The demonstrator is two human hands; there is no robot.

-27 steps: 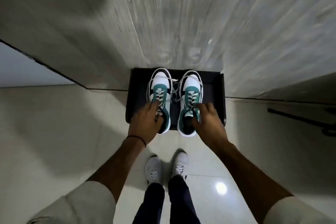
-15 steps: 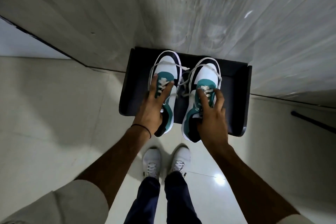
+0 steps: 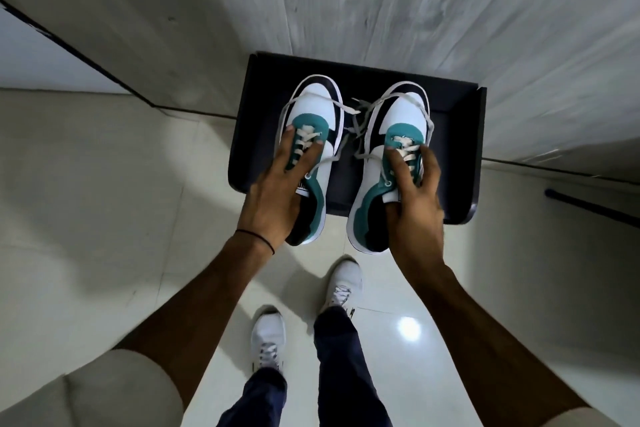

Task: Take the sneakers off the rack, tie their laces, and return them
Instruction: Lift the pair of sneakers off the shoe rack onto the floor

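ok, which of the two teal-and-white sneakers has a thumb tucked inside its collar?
The teal-and-white sneaker in the right hand; its thumb hooks inside. The left hand lies flat over the other sneaker.

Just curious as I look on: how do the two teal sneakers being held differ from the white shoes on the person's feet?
The teal sneakers mix white, teal and black; the worn shoes are all white. The teal pair is gripped, one in the left hand and one in the right hand, over the black rack; the worn pair stands on the floor. The teal pair's laces trail loose. Both pairs lace up.
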